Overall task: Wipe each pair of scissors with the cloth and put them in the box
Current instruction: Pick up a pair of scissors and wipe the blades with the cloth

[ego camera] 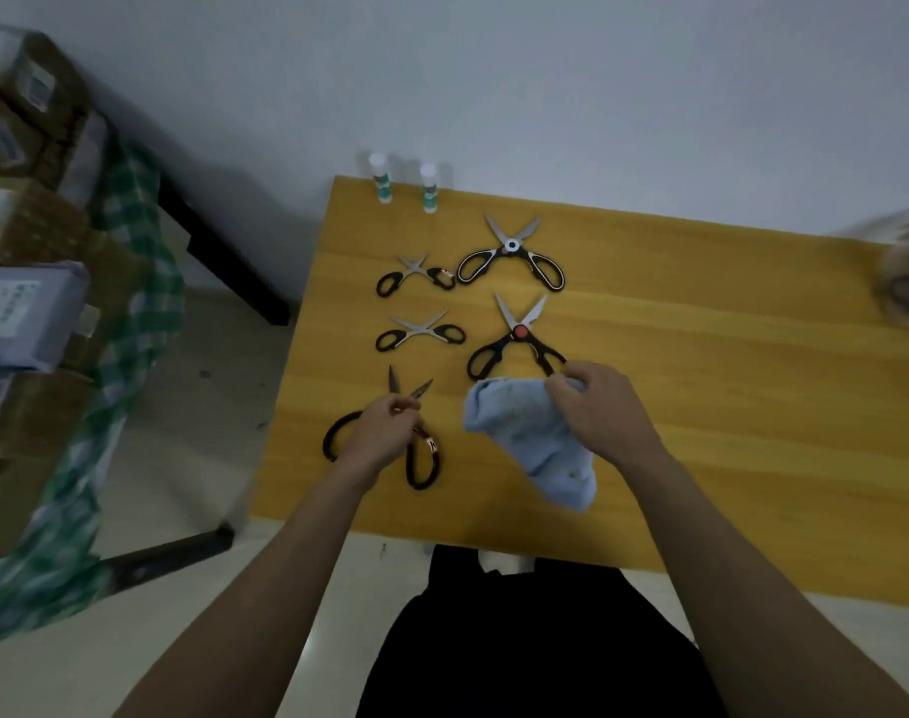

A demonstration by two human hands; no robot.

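pinching black-handled scissors [418,448] in left hand [382,432], right hand [605,406] gripping blue cloth [532,443]

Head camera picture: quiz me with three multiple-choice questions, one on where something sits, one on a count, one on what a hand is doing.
1. Where do the two white-capped glue sticks stand on the yellow wooden table?
A. far edge
B. near edge
C. centre

2. How many pairs of scissors lie untouched on the table?
A. two
B. four
C. six

3. What does the right hand hold?
A. nothing
B. light blue cloth
C. a bottle

Answers:
1 A, they stand by the wall.
2 B, four lie free; the left hand grips the fifth, the black-handled scissors.
3 B, its fingers bunch the cloth.
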